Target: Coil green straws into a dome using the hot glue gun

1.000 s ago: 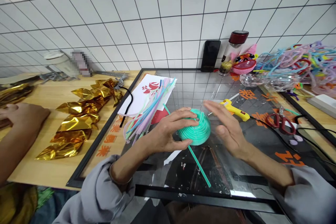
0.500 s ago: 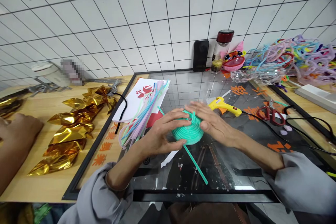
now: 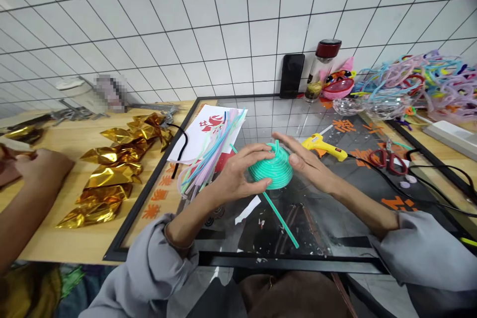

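Note:
A dome of green pipe cleaner wound in coils (image 3: 274,171) sits between my two hands, with a short end sticking up at its top. My left hand (image 3: 242,171) wraps round its left side, thumb low at the front and fingers over the upper part. My right hand (image 3: 307,164) lies along its right side, fingers stretched out and thumb near the coils. A straight green pipe cleaner (image 3: 281,221) slants out from beneath the dome toward the front edge.
Left of my hands lie pastel pipe cleaners (image 3: 208,159) over white paper (image 3: 190,131). A yellow glue gun (image 3: 324,146) and red scissors (image 3: 389,158) lie right. Farther left, a co-worker's hand (image 3: 44,169) is near gold foil pieces (image 3: 112,176). A bottle (image 3: 320,72) stands behind.
The view has shifted slightly, so things sit a little to the right. My right hand's fingers have moved off the dome's top to its right side; my left hand still holds it.

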Tool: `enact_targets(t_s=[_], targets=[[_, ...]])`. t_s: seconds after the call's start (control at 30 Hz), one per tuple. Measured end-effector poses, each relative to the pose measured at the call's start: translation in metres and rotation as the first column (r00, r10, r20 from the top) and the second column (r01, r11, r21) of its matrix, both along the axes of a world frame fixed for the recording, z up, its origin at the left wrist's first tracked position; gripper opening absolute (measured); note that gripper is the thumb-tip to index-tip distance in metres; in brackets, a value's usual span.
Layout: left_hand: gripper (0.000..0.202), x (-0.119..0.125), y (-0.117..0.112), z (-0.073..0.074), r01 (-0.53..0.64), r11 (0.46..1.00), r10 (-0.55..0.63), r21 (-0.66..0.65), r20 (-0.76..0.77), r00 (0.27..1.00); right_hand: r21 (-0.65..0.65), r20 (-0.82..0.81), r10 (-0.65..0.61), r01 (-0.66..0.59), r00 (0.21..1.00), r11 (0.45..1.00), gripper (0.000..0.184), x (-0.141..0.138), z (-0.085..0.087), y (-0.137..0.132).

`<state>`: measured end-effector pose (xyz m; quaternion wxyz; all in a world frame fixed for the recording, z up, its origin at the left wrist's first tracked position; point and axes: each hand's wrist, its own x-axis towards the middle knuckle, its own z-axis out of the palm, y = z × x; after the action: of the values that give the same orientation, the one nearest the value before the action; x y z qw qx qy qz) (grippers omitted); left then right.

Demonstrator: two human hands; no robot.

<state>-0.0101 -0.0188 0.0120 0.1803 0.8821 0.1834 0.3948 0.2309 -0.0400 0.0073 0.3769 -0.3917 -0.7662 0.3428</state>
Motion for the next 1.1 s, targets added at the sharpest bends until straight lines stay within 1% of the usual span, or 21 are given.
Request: enact_targets(t_s=[0.07, 0.17, 0.2, 0.27, 0.33, 0.37, 0.43, 0.5, 0.53, 0.63, 0.7, 0.73, 0.8, 0.87, 0.9, 0.93, 0.97, 1.0, 1.1], targets=[[0.048, 0.001, -0.001, 0.0, -0.014, 1.0, 0.014, 0.001, -0.001, 1.0, 0.03, 0.007, -0.017, 0.017, 1.0, 0.999, 0.071, 0.0, -0.002, -0.002], [0.047, 0.003, -0.002, 0.0, -0.016, 1.0, 0.015, 0.02, 0.016, 1.0, 0.038, 0.098, 0.02, -0.024, 0.995, 0.999, 0.076, -0.001, -0.005, -0.005], [0.046, 0.004, -0.002, 0.0, -0.019, 1.0, 0.018, 0.024, 0.018, 1.0, 0.055, 0.112, 0.008, -0.014, 0.994, 0.998, 0.077, -0.002, -0.006, -0.007], [0.046, 0.005, -0.003, 0.0, -0.043, 0.999, 0.043, 0.027, 0.025, 0.999, 0.139, 0.076, -0.08, 0.069, 0.994, 0.988, 0.074, -0.003, -0.007, -0.01], [0.044, 0.006, -0.003, -0.001, -0.084, 0.996, 0.083, 0.025, 0.024, 0.996, 0.245, 0.013, -0.179, 0.17, 0.984, 0.954, 0.07, -0.003, -0.009, -0.012], [0.044, 0.006, -0.003, -0.001, -0.104, 0.994, 0.103, 0.025, 0.023, 0.994, 0.288, 0.015, -0.198, 0.185, 0.98, 0.94, 0.069, -0.003, -0.011, -0.013], [0.042, 0.006, -0.003, -0.002, -0.13, 0.991, 0.13, 0.029, 0.02, 0.991, 0.326, 0.102, -0.172, 0.131, 0.98, 0.936, 0.071, -0.003, -0.015, -0.014], [0.042, 0.006, -0.003, -0.003, -0.137, 0.99, 0.137, 0.044, 0.023, 0.99, 0.315, 0.204, -0.119, 0.05, 0.972, 0.948, 0.075, -0.003, -0.02, -0.015], [0.042, 0.006, -0.003, -0.003, -0.138, 0.989, 0.137, 0.051, 0.024, 0.99, 0.314, 0.223, -0.112, 0.038, 0.968, 0.949, 0.076, -0.003, -0.022, -0.015], [0.041, 0.006, -0.004, -0.001, -0.151, 0.988, 0.15, 0.045, 0.006, 0.989, 0.372, 0.188, -0.181, 0.1, 0.965, 0.923, 0.073, -0.003, -0.022, -0.017], [0.042, 0.006, -0.005, 0.0, -0.152, 0.988, 0.152, 0.037, -0.004, 0.988, 0.468, 0.142, -0.25, 0.157, 0.958, 0.87, 0.069, -0.002, -0.018, -0.019], [0.043, 0.006, -0.006, 0.001, -0.147, 0.988, 0.148, 0.037, -0.006, 0.989, 0.531, 0.112, -0.285, 0.185, 0.952, 0.827, 0.066, -0.002, -0.016, -0.02], [0.046, 0.007, -0.007, 0.002, -0.133, 0.991, 0.133, 0.036, -0.007, 0.991, 0.667, 0.05, -0.332, 0.217, 0.942, 0.713, 0.057, -0.002, -0.012, -0.021], [0.049, 0.007, -0.008, 0.002, -0.123, 0.992, 0.123, 0.024, -0.011, 0.992, 0.774, 0.019, -0.343, 0.203, 0.939, 0.599, 0.045, -0.004, -0.01, -0.023], [0.05, 0.007, -0.009, 0.002, -0.12, 0.993, 0.12, 0.018, -0.011, 0.993, 0.807, 0.021, -0.337, 0.183, 0.941, 0.562, 0.039, -0.006, -0.009, -0.023], [0.051, 0.007, -0.009, 0.001, -0.118, 0.993, 0.118, 0.014, -0.012, 0.993, 0.824, 0.028, -0.33, 0.165, 0.944, 0.541, 0.033, -0.008, -0.009, -0.023], [0.052, 0.007, -0.009, 0.001, -0.12, 0.993, 0.12, 0.014, -0.013, 0.993, 0.828, 0.034, -0.323, 0.155, 0.946, 0.539, 0.029, -0.01, -0.008, -0.023], [0.052, 0.007, -0.009, 0.001, -0.122, 0.992, 0.122, 0.018, -0.015, 0.992, 0.819, 0.033, -0.316, 0.156, 0.948, 0.553, 0.026, -0.012, -0.008, -0.023], [0.052, 0.007, -0.009, 0.0, -0.127, 0.991, 0.128, 0.038, -0.015, 0.992, 0.738, -0.005, -0.295, 0.202, 0.955, 0.644, 0.019, -0.017, -0.006, -0.024]])
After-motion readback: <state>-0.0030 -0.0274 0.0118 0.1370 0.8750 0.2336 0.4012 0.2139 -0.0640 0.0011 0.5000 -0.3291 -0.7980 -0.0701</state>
